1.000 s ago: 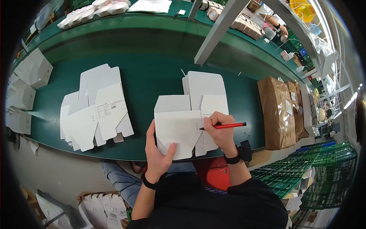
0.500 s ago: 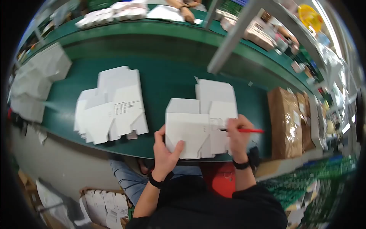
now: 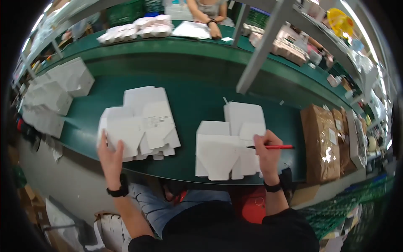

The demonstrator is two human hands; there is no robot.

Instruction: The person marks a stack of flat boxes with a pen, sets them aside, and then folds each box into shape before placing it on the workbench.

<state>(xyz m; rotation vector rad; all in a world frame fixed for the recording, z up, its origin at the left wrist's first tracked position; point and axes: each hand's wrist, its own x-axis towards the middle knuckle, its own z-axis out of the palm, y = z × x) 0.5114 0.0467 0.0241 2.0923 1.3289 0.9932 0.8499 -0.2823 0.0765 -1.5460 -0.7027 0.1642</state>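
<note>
Two piles of flat, folded white cartons lie on the green table. At the front edge of the left carton pile (image 3: 155,109) is my left hand (image 3: 111,157), its thumb and fingers apart and touching the near left corner. My right hand (image 3: 268,153) is closed on a red pen (image 3: 280,147), held level with its dark tip pointing left. That hand rests over the right side of the right carton pile (image 3: 218,149). The pen tip is just above the top carton there; whether it touches I cannot tell.
Brown taped parcels (image 3: 323,143) stand at the table's right end. White open boxes (image 3: 50,96) crowd its left end. A grey post (image 3: 264,50) rises at the back, before a second bench where a person's hand (image 3: 215,31) rests. Green crates (image 3: 336,210) sit at lower right.
My left hand has left the right pile and moved across to the left pile. The right hand stays at the right pile with the pen. The whole view has shifted slightly.
</note>
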